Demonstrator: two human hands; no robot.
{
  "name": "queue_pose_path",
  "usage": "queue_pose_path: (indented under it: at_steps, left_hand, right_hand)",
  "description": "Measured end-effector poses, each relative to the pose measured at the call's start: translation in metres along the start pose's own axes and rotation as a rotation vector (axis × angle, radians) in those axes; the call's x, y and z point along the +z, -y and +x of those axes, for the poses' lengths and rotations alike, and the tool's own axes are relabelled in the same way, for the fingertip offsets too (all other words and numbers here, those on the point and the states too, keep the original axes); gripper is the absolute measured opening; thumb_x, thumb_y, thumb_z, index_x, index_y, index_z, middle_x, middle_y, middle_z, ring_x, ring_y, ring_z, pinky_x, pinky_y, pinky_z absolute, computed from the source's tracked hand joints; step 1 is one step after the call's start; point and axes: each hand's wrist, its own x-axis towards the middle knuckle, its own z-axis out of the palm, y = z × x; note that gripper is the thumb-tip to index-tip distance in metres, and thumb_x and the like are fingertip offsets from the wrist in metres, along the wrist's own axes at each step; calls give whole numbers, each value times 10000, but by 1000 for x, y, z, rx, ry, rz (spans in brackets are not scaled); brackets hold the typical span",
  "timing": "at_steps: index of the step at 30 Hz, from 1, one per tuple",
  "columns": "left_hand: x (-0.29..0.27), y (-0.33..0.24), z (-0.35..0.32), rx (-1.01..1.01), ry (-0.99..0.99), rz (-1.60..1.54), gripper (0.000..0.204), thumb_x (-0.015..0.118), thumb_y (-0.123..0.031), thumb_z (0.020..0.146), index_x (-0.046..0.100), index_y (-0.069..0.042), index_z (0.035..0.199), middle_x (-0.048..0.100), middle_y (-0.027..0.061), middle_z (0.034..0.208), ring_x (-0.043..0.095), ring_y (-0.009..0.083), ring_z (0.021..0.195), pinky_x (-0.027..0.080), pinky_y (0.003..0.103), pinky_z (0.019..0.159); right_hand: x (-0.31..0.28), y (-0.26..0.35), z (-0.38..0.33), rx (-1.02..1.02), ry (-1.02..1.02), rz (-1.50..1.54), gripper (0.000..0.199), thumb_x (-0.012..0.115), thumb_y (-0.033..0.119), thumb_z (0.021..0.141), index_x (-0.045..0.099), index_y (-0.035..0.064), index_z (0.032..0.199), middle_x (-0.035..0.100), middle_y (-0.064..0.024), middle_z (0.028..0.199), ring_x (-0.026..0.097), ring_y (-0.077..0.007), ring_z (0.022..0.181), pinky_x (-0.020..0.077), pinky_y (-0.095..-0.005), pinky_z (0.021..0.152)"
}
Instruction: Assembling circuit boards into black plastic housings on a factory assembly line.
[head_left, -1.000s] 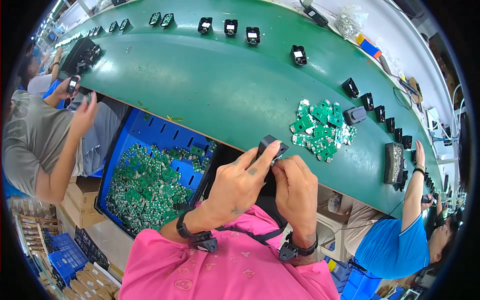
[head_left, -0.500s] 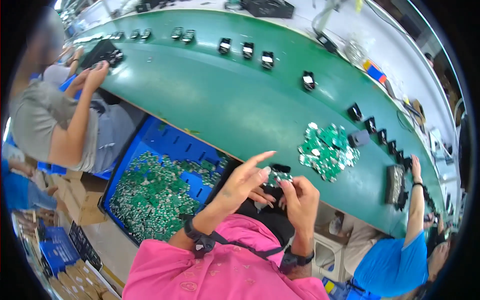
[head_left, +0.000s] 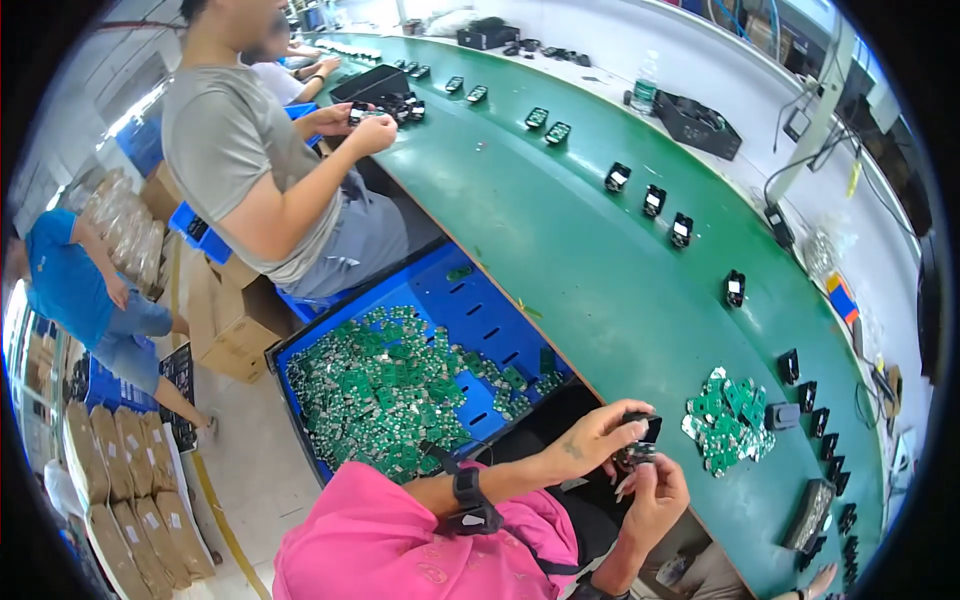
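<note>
In front of my pink top, both hands are raised beside the table's near edge. My left hand [head_left: 600, 440] pinches a small black plastic housing [head_left: 651, 430] with thumb and fingers. Just below, my right hand [head_left: 655, 500] has its fingers closed at a small circuit board [head_left: 637, 456], which sits against or partly in the housing; which of the two cannot be made out. My fingers cover much of both parts. On the table to the right of my hands lies a pile of green circuit boards [head_left: 725, 420], with a dark grey housing [head_left: 782, 416] against its edge.
A blue bin [head_left: 500, 300] full of loose boards stands left of me below the green table [head_left: 560, 250]. Black housings [head_left: 682, 230] line the table's far side. A bubble-wrapped bundle [head_left: 808, 515] lies at right. A co-worker in grey [head_left: 250, 160] sits at left.
The view has swung left, so the scene sits further right. My left fingers, stretched out before, have closed on the black housing. The co-worker's arm at right has drawn back towards the near edge.
</note>
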Motion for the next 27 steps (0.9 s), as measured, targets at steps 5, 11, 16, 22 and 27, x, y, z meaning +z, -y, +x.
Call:
queue_pose_path:
  at_steps: [5, 11, 16, 22, 27]
  left_hand:
    - [-11, 5, -3, -23, 20, 10, 424, 484, -303, 1056, 488, -89, 1421, 583, -15, 894, 553, 42, 658, 480, 203, 556]
    - [-12, -5, -6, -92, 99, 2, 459, 456, -343, 1064, 478, -105, 1456, 584, -34, 882, 541, 38, 613, 470, 201, 550]
    - [-12, 17, 1, 2, 340, -14, 812, 540, 55, 808, 306, -126, 1563, 555, 5, 1181, 548, 66, 896, 457, 214, 743]
    - [0, 16, 3, 326, 135, 560, 700, 632, -36, 804, 440, -109, 1474, 613, 104, 1037, 583, 143, 797, 477, 292, 710]
    - [8, 20, 2, 426, 29, 592, 635, 593, -10, 861, 444, -114, 1468, 616, 179, 1009, 628, 309, 832, 496, 380, 749]
  right_hand:
    - [-8, -16, 8, 51, 135, 17, 115, 601, 63, 983, 595, -34, 921, 604, -53, 740, 510, -67, 502, 377, -194, 431]
    - [-15, -17, 10, 46, 140, 60, 256, 564, 153, 1028, 542, 8, 817, 540, -5, 638, 428, -40, 454, 292, -193, 388]
    - [-23, -18, 10, 101, 2, 43, 345, 531, 206, 1048, 501, 48, 742, 499, 23, 606, 408, -29, 446, 250, -205, 373]
    - [-25, -19, 7, 107, 88, -8, 323, 540, 208, 1044, 517, 50, 763, 514, 34, 641, 426, -26, 504, 286, -206, 420]
    - [-20, -24, 7, 69, 41, -26, 200, 594, 139, 1003, 558, 12, 853, 550, -4, 682, 469, -48, 512, 337, -195, 437]
